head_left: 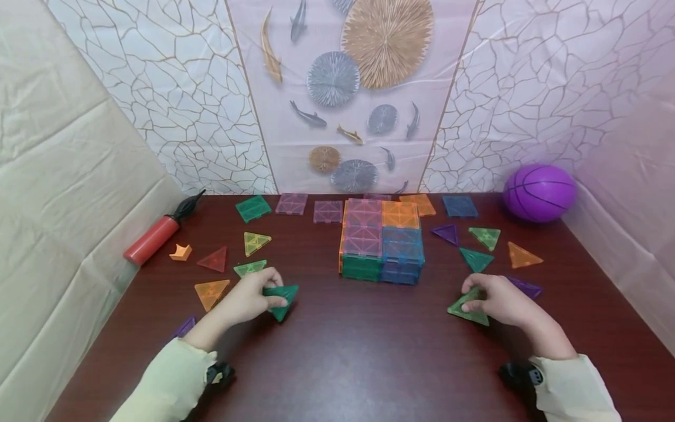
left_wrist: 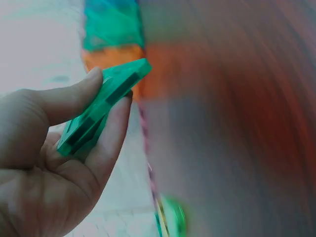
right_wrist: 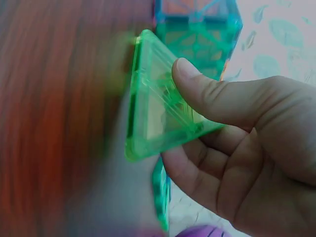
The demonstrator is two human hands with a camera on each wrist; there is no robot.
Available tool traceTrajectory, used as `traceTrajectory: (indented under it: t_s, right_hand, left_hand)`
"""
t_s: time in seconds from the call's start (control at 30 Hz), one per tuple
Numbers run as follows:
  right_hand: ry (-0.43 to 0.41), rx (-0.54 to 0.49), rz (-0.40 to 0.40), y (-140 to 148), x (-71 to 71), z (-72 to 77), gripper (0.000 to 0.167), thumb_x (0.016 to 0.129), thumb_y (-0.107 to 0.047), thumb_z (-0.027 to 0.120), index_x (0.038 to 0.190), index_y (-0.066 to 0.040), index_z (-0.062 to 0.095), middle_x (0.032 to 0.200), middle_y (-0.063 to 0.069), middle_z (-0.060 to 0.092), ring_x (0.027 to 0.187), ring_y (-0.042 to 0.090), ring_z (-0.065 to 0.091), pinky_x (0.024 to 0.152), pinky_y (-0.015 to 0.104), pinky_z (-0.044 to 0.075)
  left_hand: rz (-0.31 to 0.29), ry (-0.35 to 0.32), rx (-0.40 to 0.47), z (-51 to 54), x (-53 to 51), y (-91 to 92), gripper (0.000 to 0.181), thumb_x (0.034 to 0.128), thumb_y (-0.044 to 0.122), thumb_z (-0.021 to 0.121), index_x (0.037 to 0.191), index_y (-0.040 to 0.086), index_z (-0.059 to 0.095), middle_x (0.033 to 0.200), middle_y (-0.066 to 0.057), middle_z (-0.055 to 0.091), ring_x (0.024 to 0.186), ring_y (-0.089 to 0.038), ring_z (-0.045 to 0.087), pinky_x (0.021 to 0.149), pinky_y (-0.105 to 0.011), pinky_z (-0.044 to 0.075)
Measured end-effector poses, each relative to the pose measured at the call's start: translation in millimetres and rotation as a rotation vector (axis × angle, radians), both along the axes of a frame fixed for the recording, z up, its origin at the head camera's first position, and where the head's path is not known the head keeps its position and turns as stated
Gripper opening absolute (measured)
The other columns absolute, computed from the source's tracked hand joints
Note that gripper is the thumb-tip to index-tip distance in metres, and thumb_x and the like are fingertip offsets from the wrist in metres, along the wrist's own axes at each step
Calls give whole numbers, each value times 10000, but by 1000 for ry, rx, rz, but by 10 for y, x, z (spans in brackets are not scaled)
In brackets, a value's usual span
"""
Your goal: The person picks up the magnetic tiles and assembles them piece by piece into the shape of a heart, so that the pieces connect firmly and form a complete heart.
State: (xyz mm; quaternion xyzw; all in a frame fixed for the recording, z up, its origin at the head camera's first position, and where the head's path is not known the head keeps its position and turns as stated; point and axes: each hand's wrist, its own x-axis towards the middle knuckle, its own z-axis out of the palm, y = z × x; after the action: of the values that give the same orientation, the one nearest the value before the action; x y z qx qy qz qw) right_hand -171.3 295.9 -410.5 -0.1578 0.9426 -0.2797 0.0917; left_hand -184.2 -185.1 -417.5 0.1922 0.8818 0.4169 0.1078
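My left hand (head_left: 259,298) pinches a dark green triangular magnetic tile (head_left: 282,300) between thumb and fingers, held tilted over the left side of the table. In the left wrist view the thumb lies on one face of that tile (left_wrist: 101,106). On the other side, my right hand (head_left: 493,299) pinches a light green triangular tile (head_left: 470,310); the right wrist view shows the thumb on the face of this tile (right_wrist: 158,108). Between the hands and farther back stands a block (head_left: 382,240) built of square tiles, pink, orange and blue on top, green and blue in front.
Loose triangles lie left, such as a red triangle (head_left: 214,259), and right, such as an orange triangle (head_left: 523,255). Square tiles, including a blue square (head_left: 459,206), line the back edge. A red pump (head_left: 153,239) lies far left; a purple ball (head_left: 540,193) sits back right.
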Motion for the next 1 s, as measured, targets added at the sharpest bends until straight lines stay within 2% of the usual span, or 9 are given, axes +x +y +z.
traceTrajectory:
  t_s: [0.23, 0.37, 0.5, 0.57, 0.63, 0.73, 0.8, 1.0]
  right_hand:
    - [38, -62, 26, -308, -27, 145, 182, 817, -113, 760, 918, -100, 608, 690, -48, 551, 576, 77, 434, 543, 257, 402]
    - [94, -104, -1, -538, -32, 268, 184, 811, -144, 774, 918, -109, 628, 730, -47, 597, 597, 99, 457, 536, 260, 410]
    - [147, -188, -55, -773, -35, 346, 206, 801, -167, 789, 930, -87, 650, 793, -13, 658, 620, 121, 490, 534, 266, 414]
    - [152, -251, -85, -885, -35, 365, 218, 800, -162, 791, 944, -68, 657, 836, 24, 681, 625, 131, 505, 542, 268, 423]
    - [141, -311, -121, -984, -35, 371, 224, 802, -154, 790, 963, -61, 665, 892, 60, 697, 625, 138, 515, 546, 270, 436]
    - [110, -401, -146, -1113, -31, 375, 245, 818, -125, 771, 1024, -37, 671, 959, 105, 702, 643, 130, 551, 553, 277, 465]
    - [88, -443, -152, -1185, -27, 366, 259, 833, -105, 753, 1065, -24, 669, 980, 119, 703, 671, 121, 594, 568, 289, 503]
    - [55, -517, -126, -1338, 5, 317, 279, 865, -87, 716, 1124, 5, 663, 989, 140, 696, 720, 131, 652, 646, 355, 564]
  left_hand:
    - [50, -32, 150, 115, 1, 443, 230, 831, 86, 751, 920, 42, 543, 713, -27, 680, 618, -156, 613, 573, -282, 453]
    - [55, -47, 214, 158, -4, 616, 231, 834, 83, 747, 930, 43, 541, 717, -30, 681, 627, -148, 603, 603, -288, 438]
    - [56, -62, 262, 194, 1, 768, 220, 842, 85, 740, 950, 48, 552, 751, -40, 692, 650, -130, 578, 635, -299, 425]
    - [52, -82, 287, 204, 10, 837, 219, 852, 96, 732, 1003, 50, 581, 816, -53, 710, 702, -143, 606, 661, -298, 446]
    - [51, -101, 311, 213, 24, 901, 256, 861, 111, 726, 1085, 53, 618, 911, -67, 728, 822, -164, 655, 687, -295, 489]
    - [44, -118, 332, 222, 46, 987, 336, 874, 134, 715, 1192, 61, 639, 982, -92, 731, 971, -199, 660, 690, -286, 516]
    - [41, -108, 342, 224, 60, 1035, 354, 872, 131, 716, 1208, 49, 642, 972, -106, 732, 953, -196, 670, 681, -305, 530]
    - [19, -96, 407, 198, 72, 1141, 311, 868, 73, 707, 1156, -17, 632, 906, -147, 727, 698, -113, 666, 716, -491, 541]
